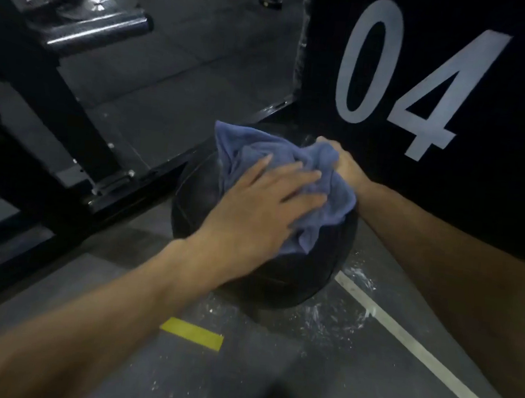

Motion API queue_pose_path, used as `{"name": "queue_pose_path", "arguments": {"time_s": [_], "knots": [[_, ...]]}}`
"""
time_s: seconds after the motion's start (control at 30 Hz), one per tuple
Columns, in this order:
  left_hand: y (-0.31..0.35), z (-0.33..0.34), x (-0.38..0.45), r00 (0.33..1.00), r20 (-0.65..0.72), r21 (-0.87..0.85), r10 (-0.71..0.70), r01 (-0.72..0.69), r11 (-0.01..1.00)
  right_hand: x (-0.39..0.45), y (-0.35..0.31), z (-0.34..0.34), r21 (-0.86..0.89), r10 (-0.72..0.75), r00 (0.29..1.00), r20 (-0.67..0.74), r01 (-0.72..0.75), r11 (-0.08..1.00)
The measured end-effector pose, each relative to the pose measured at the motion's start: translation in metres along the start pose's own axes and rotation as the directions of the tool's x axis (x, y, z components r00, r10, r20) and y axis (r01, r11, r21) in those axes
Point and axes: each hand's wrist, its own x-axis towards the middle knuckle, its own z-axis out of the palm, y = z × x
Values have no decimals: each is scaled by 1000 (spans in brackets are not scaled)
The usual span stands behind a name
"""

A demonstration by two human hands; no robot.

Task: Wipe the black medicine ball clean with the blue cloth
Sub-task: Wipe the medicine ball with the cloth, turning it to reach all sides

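Dim, flat indoor light; dark areas lose detail (the black rubber medicine ball (257, 275) especially). Overall soft blur, wide-angle bending at edges.

Dim light falling on a grey floor (88, 326), white line (432, 356) and yellow tape mark (192, 333) crossing it, black panel (496, 189) reading "04" standing right, black steel frame (55, 108) standing left.

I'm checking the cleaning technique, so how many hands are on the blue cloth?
2. The left hand lies flat with straight fingers on the blue cloth atop the black medicine ball; the right hand grips the cloth's bunched far edge.
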Motion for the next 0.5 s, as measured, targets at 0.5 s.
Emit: {"name": "queue_pose_path", "arguments": {"time_s": [0.5], "knots": [[-36,-31,-55,999,-48,-88,13,-17,996,-5,0,-15,-40,-70,996,48,72,997]]}}
